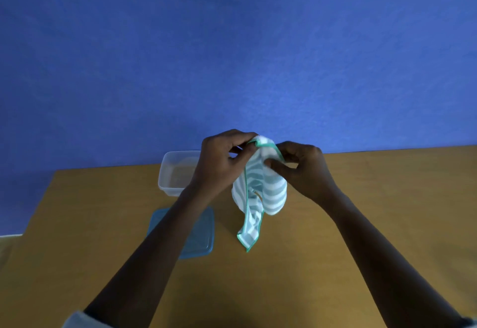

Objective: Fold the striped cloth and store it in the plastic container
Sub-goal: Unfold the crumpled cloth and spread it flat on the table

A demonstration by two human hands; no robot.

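On the left of the tabletop (361, 224) we have the plastic container (170, 173) sitting open, its blue lid (198, 234) lying just in front. Our left hand (219, 162) pinches one top corner of the striped cloth (260, 193); our right hand (302, 165) grips the hem beside it, fingers clenched on fabric. The cloth hangs bunched above the tabletop, unfolded. We reckon we're finding corners; next we need to spread it flat.
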